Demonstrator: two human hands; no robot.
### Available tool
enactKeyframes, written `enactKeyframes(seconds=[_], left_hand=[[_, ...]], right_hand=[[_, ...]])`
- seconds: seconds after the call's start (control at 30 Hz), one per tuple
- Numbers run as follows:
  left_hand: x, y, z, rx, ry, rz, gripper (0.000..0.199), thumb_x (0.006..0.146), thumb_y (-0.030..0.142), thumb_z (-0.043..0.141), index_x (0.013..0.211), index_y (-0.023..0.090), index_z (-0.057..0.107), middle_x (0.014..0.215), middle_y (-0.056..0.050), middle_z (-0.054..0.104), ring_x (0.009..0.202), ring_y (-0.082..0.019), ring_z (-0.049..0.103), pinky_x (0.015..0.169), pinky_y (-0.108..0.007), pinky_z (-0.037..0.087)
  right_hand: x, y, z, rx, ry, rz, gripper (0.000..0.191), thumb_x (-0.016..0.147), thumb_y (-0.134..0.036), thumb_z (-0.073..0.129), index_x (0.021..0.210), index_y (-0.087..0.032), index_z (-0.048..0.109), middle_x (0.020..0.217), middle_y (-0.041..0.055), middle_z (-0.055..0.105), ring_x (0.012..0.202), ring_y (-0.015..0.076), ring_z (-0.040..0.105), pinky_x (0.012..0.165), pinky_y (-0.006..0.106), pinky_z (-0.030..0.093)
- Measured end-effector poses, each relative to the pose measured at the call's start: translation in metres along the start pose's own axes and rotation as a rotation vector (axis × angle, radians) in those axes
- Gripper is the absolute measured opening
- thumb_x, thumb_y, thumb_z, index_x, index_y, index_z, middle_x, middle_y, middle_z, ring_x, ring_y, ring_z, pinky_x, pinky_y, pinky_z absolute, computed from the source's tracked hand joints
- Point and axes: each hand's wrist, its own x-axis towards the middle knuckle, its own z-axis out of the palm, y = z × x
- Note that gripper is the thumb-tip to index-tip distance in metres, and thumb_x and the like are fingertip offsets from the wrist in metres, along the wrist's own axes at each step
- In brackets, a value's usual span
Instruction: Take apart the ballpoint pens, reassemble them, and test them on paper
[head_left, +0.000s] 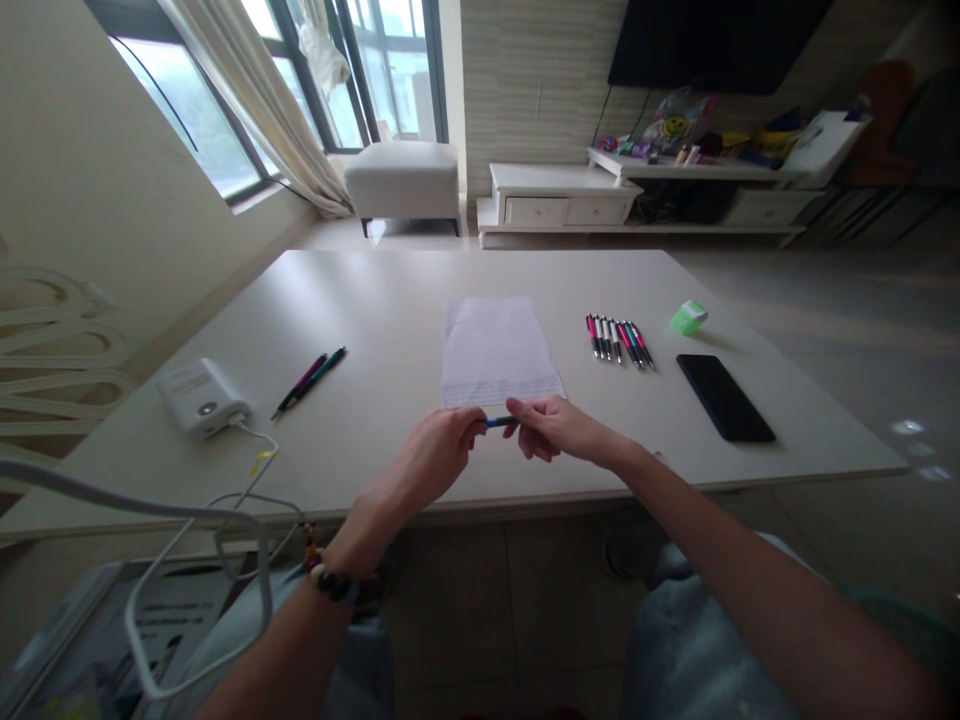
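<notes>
A blue and dark pen (499, 422) lies level between my two hands, just off the near edge of the paper. My left hand (446, 445) pinches its left end, and my right hand (547, 425) grips the right end. The white sheet of paper (499, 345) has lines of small writing along its near edge. Several pens (619, 341) with pink, white and green barrels lie in a row right of the paper. Two more pens (310, 382), one purple and one green, rest at the left of the table.
A white charger (204, 396) with a looping cable (262, 460) sits at the table's left. On the right are a black phone (724, 397) and a green and white object (689, 317). The white table's (390, 285) near edge runs below my wrists.
</notes>
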Motion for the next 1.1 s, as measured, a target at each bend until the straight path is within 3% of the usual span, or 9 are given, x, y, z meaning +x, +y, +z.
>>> enactKeyframes(seconds=[0.17,0.33,0.47,0.6,0.73,0.8,0.9,1.03,1.1], left_hand=[[-0.001,0.001,-0.001,0.036,0.0,0.0,0.023,0.082,0.012,0.039,0.073,0.019,0.059,0.068,-0.001,0.062,0.062,-0.012,0.053,0.059,-0.022,0.034],[-0.002,0.0,-0.002,0.033,-0.02,0.01,0.023,0.076,0.006,0.04,0.073,0.019,0.058,0.071,-0.001,0.062,0.063,-0.012,0.054,0.059,-0.022,0.034],[-0.004,0.0,-0.001,0.052,-0.004,0.003,0.024,0.073,0.004,0.038,0.072,0.02,0.056,0.071,0.0,0.062,0.064,-0.012,0.053,0.059,-0.022,0.034],[-0.004,0.001,-0.002,0.046,-0.026,0.004,0.026,0.071,0.002,0.038,0.073,0.02,0.057,0.073,-0.001,0.062,0.067,-0.013,0.054,0.06,-0.022,0.034],[-0.004,0.003,-0.003,0.061,-0.011,0.002,0.023,0.078,0.007,0.038,0.074,0.019,0.057,0.072,-0.002,0.062,0.065,-0.013,0.053,0.059,-0.023,0.033],[-0.004,0.003,-0.003,0.072,-0.01,0.003,0.023,0.08,0.008,0.039,0.074,0.019,0.058,0.072,-0.002,0.062,0.065,-0.014,0.053,0.059,-0.024,0.033],[-0.003,0.003,-0.004,0.083,-0.03,0.001,0.025,0.076,0.004,0.039,0.075,0.019,0.058,0.075,-0.002,0.063,0.068,-0.014,0.054,0.06,-0.023,0.034],[-0.003,0.003,-0.005,0.113,-0.028,-0.004,0.025,0.075,0.003,0.039,0.076,0.019,0.058,0.076,-0.003,0.063,0.069,-0.014,0.055,0.06,-0.023,0.034],[-0.004,0.003,-0.005,0.113,-0.028,0.006,0.026,0.074,0.002,0.038,0.076,0.019,0.058,0.075,-0.003,0.063,0.069,-0.014,0.055,0.061,-0.023,0.034]], right_hand=[[0.001,0.004,0.004,0.015,0.021,-0.041,0.037,0.079,-0.049,0.06,0.089,-0.015,0.053,0.056,-0.0046,0.05,0.044,0.0062,0.042,0.04,0.019,0.03],[0.003,0.006,0.009,0.009,-0.002,0.001,0.046,0.086,-0.057,0.043,0.076,-0.013,0.055,0.053,-0.0008,0.053,0.039,0.0061,0.041,0.039,0.02,0.03],[0.003,0.008,0.011,0.065,0.009,-0.018,0.036,0.081,-0.051,0.057,0.083,-0.015,0.053,0.058,-0.0031,0.053,0.044,0.0067,0.045,0.04,0.019,0.032],[0.003,0.009,0.011,0.032,-0.031,0.017,0.045,0.086,-0.056,0.045,0.08,-0.013,0.055,0.055,-0.0007,0.055,0.04,0.007,0.044,0.038,0.02,0.031],[0.003,0.008,0.012,0.017,0.023,-0.042,0.037,0.08,-0.051,0.058,0.083,-0.014,0.055,0.056,-0.0027,0.053,0.044,0.0071,0.045,0.041,0.019,0.033],[0.002,0.007,0.012,0.015,0.023,-0.03,0.039,0.082,-0.053,0.054,0.086,-0.014,0.055,0.057,-0.0017,0.055,0.044,0.0078,0.047,0.041,0.02,0.034],[0.002,0.006,0.013,-0.001,-0.01,-0.013,0.043,0.086,-0.055,0.045,0.08,-0.014,0.055,0.054,-0.0008,0.054,0.041,0.0079,0.045,0.04,0.021,0.033],[0.001,0.006,0.015,-0.039,0.087,-0.086,0.032,0.08,-0.045,0.06,0.087,-0.015,0.053,0.055,-0.0046,0.051,0.045,0.0081,0.047,0.043,0.02,0.036],[0.001,0.006,0.016,-0.04,0.085,-0.077,0.033,0.082,-0.047,0.056,0.087,-0.015,0.053,0.056,-0.0035,0.052,0.043,0.0079,0.046,0.042,0.021,0.036]])
